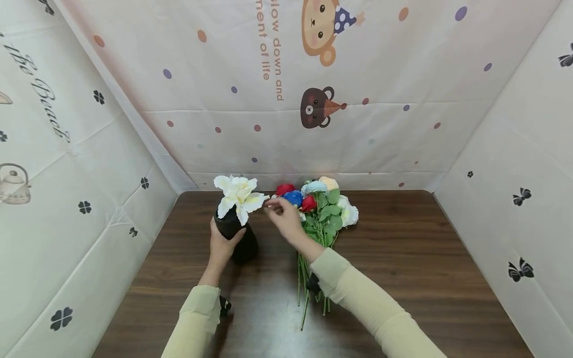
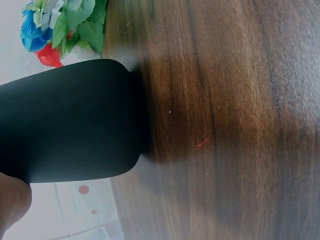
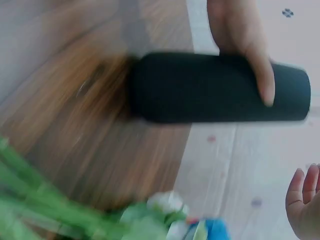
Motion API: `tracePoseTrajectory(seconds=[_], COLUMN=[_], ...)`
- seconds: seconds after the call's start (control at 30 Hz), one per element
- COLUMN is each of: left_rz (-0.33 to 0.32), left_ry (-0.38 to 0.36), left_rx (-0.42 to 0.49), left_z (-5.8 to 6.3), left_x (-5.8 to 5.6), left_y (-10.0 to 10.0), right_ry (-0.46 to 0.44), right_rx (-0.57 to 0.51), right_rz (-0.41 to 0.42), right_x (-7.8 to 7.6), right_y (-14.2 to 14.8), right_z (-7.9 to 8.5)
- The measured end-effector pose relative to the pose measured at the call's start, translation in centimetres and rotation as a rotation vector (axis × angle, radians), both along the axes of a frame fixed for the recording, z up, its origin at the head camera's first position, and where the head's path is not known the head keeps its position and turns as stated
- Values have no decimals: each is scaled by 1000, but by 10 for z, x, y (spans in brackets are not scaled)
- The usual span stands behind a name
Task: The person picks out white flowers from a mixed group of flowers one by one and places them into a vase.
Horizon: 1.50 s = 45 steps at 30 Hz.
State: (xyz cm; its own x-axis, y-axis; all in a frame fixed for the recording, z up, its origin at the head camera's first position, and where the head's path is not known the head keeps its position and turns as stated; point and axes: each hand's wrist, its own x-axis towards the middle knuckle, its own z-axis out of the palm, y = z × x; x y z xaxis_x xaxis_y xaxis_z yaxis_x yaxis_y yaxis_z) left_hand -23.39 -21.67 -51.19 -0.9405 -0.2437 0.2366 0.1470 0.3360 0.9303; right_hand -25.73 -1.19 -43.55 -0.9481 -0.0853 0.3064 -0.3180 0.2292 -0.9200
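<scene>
My left hand point(image 1: 224, 243) grips a black vase point(image 1: 245, 246) near its top, thumb and fingers around it. The vase is tilted in the head view, with its base at the tabletop. A white flower with a pale yellow centre point(image 1: 240, 194) sits in the vase mouth, its stem hidden inside. My right hand point(image 1: 284, 216) is at the flower's right petal, fingertips beside the petal's tip; whether they pinch it is unclear. In the right wrist view only part of the right hand point(image 3: 306, 205) shows, at the edge, while the left thumb point(image 3: 262, 75) lies across the vase.
A bunch of long-stemmed artificial flowers point(image 1: 329, 219) in red, blue, white and peach lies right of the vase, under the right forearm. The brown wooden table point(image 1: 403, 258) ends at a printed cloth backdrop point(image 1: 380, 144), with cloth walls at both sides.
</scene>
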Motion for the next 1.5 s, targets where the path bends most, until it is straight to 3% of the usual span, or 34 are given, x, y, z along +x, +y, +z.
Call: tracePoseTrajectory(seconds=[0.2,0.43,0.63,0.83,0.97,1.13,1.5], left_rz=[4,-3,0,-2,-5,-3,-5], left_ry=[-5,3,-35,-15,5,2,-12], left_rx=[-3,-10,-7,2,9,14,8], left_z=[1,0,0,0,0,0,-1], left_x=[0,-1,1,2,1,2,2], left_y=[1,2,1,1,1,2,1], right_ry=[-94,-269,-467,-707,-809,-878,-969], right_rx=[-86,-51,-43,-101,-182,-233,-192], right_rz=[-102,-252,-263,-162,-107,-68,-66], right_x=[0,1,-4,-9,-15,-24,-34], right_y=[69,140,178,192,193,190,186], right_z=[-18,-53,-86,-102,-107,-108,-109])
